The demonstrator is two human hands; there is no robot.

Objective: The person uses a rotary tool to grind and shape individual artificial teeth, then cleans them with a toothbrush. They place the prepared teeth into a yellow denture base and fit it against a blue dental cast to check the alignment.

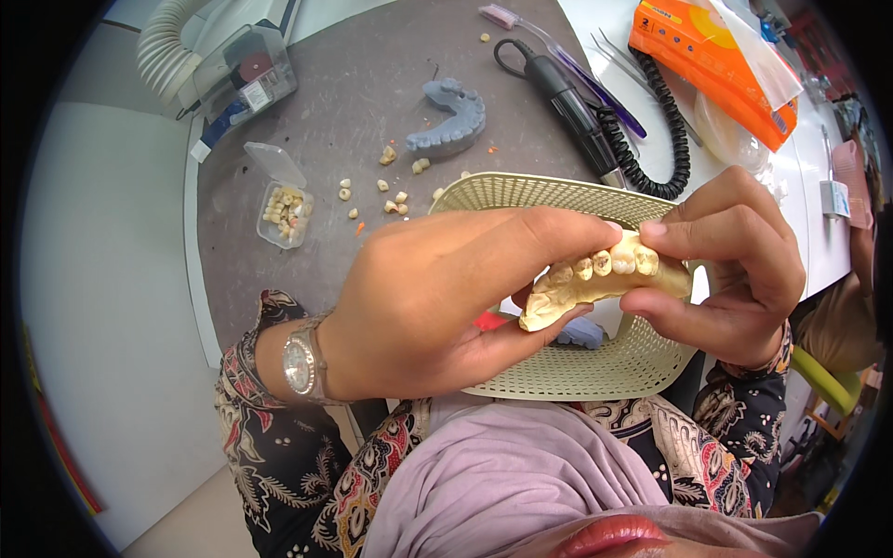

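Between my two hands is a yellow dental model (558,296), an arch with several teeth along its upper edge. My left hand (437,288) grips its left end, thumb below and fingers above. My right hand (730,270) is closed on the other end, its fingertip near the whitish teeth and its thumb underneath. Beneath the model is a pale green perforated basket (614,367), with a blue-grey piece (581,333) and something red (490,321) inside, both partly covered by my left hand.
A blue-grey dental model (451,121) and loose teeth (397,203) lie on the grey mat. At left stands an open clear box (286,216) of teeth. Beyond the basket are a black handpiece (567,107) with coiled cord, a toothbrush (567,60) and an orange packet (712,70).
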